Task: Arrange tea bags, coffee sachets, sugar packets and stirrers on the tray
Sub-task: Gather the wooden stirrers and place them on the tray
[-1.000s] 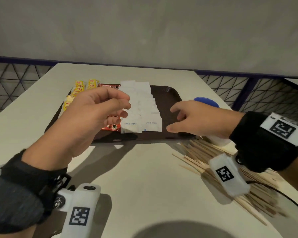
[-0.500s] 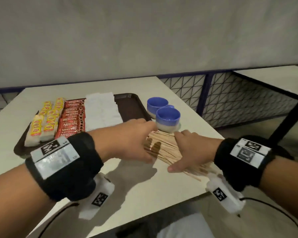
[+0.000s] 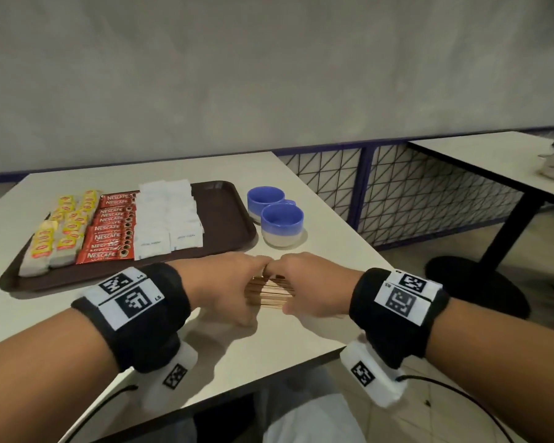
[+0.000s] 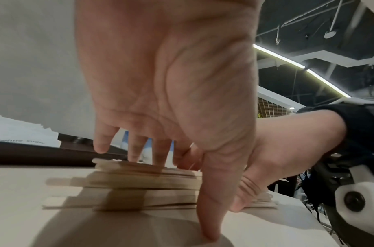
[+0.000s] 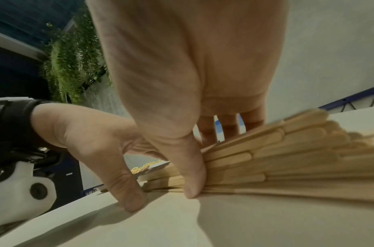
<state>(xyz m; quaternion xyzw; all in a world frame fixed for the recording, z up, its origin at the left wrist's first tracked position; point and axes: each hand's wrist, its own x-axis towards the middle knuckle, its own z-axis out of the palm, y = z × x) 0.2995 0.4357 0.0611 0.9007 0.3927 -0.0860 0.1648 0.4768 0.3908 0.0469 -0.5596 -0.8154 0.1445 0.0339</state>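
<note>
A brown tray (image 3: 231, 219) holds rows of yellow tea bags (image 3: 61, 228), red coffee sachets (image 3: 112, 231) and white sugar packets (image 3: 167, 219); its right part is bare. A pile of wooden stirrers (image 3: 271, 294) lies on the table in front of the tray. My left hand (image 3: 237, 289) and right hand (image 3: 307, 282) meet over it, knuckles touching. Each hand has its fingers on the pile's far side and its thumb on the near side, squeezing the stirrers (image 4: 128, 182) together. The right thumb presses against the stirrers (image 5: 287, 158); the left thumb tip touches the table.
Two blue cups (image 3: 282, 225) stand on the table just right of the tray and beyond the hands. The table's right edge and front corner run close to my right wrist. A second table (image 3: 493, 155) and its black pedestal base stand further right.
My left hand left the sugar packets on the tray and both hands came down on the stirrers. The loose spread of stirrers is now pushed into a tight pile.
</note>
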